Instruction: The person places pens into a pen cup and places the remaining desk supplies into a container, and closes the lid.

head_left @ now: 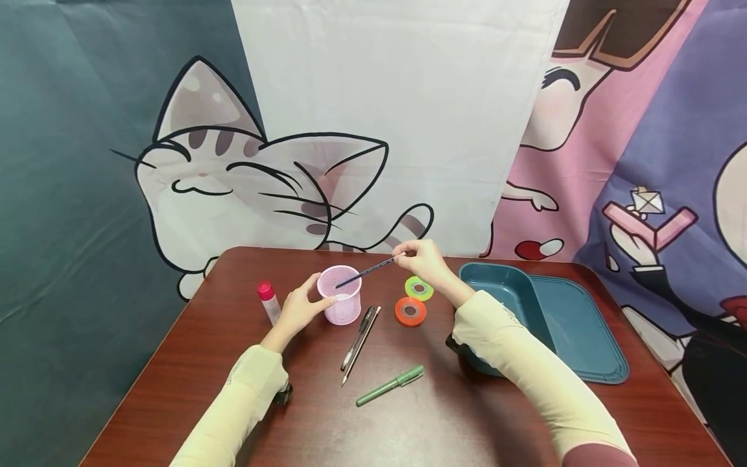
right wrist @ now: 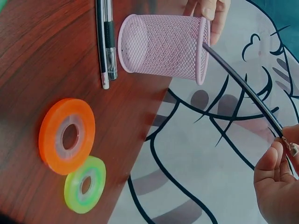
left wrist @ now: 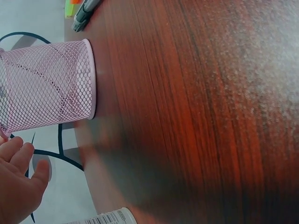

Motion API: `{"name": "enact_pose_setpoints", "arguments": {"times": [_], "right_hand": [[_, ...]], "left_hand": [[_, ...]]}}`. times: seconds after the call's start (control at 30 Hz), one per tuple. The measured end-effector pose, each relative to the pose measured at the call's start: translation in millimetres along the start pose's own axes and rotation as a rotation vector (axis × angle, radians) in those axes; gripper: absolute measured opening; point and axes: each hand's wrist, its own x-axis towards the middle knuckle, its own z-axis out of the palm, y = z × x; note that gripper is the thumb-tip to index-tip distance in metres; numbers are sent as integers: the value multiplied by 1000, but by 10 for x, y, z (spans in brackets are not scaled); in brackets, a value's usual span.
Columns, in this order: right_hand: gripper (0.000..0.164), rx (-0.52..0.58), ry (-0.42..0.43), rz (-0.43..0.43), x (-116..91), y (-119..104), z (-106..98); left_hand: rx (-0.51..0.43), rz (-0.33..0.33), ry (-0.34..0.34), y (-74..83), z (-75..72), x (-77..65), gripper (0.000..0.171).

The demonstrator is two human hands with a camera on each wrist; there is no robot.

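A pink mesh pen cup [head_left: 344, 310] stands upright on the table. My left hand [head_left: 299, 307] holds it by the rim, thumb at the near side and fingers at the left. In the left wrist view the hand [left wrist: 21, 179] shows only in part beside the cup [left wrist: 51, 86]. My right hand [head_left: 425, 264] pinches a slim dark pencil [head_left: 373, 267] by its upper end. The pencil slants down leftward, its lower end at the cup's mouth. The right wrist view shows the pencil [right wrist: 247, 88] reaching the rim of the cup [right wrist: 168, 46].
Left of the cup stands a red-capped glue stick [head_left: 270, 302]. A black pen [head_left: 357, 338] and a pencil [head_left: 362, 347] lie before it, with a green pen [head_left: 390, 386] nearer. Orange tape [head_left: 410, 312] and yellow-green tape [head_left: 419, 288] lie rightward, beside a teal tray [head_left: 583, 331].
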Motion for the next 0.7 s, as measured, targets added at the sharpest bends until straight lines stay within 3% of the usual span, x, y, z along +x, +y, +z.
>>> {"name": "enact_pose_setpoints", "arguments": {"times": [0.3, 0.7], "right_hand": [[11, -8, 2, 13, 80, -2, 155], [11, 77, 9, 92, 144, 68, 326]], "left_hand": [[5, -11, 8, -7, 17, 10, 72], [0, -13, 16, -22, 25, 8, 71]]}}
